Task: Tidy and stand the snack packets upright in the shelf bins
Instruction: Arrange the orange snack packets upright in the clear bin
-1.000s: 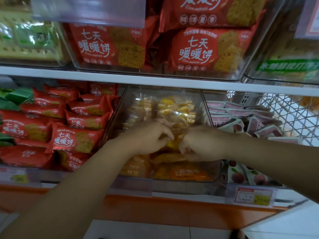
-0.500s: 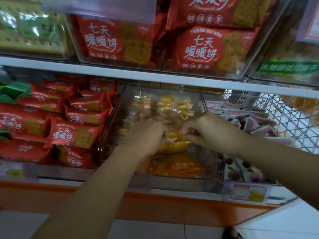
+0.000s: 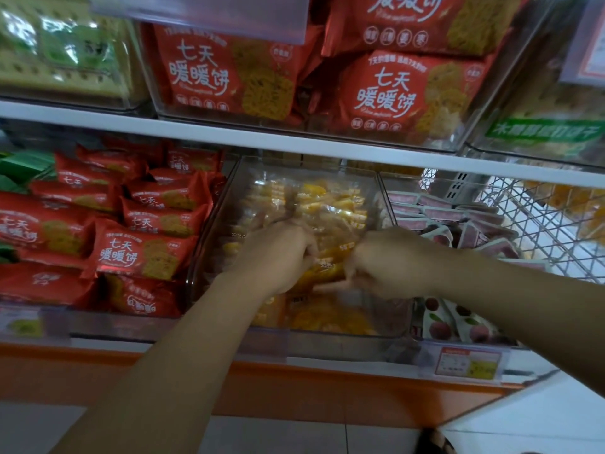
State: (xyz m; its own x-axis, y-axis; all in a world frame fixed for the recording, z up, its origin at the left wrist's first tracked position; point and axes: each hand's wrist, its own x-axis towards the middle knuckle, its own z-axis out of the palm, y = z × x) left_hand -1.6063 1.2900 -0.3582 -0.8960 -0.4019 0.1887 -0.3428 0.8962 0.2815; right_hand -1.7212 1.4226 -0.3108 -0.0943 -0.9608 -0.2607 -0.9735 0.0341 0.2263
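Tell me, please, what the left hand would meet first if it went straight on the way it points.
The left hand points up into the clear bin, so it would most likely meet the yellow packets just beyond its fingers first, though blur hides the depth.

A: Fixed fittings, top down?
B: Clear label strip (image 3: 212, 14) at upper centre, text unreadable. White shelf board (image 3: 294, 144) crosses the whole frame, sloping down to the right.
A: Right side?
B: White wire basket (image 3: 556, 217), diamond mesh, middle right.
A: Lower part?
B: Price tag (image 3: 468, 362) at lower right, red and yellow print, blurred. Second tag (image 3: 26, 326) at lower left, fainter. Orange band (image 3: 294, 394) below both, then pale floor tiles (image 3: 278, 437). Dark shape (image 3: 432, 442) at the bottom edge, unidentifiable.
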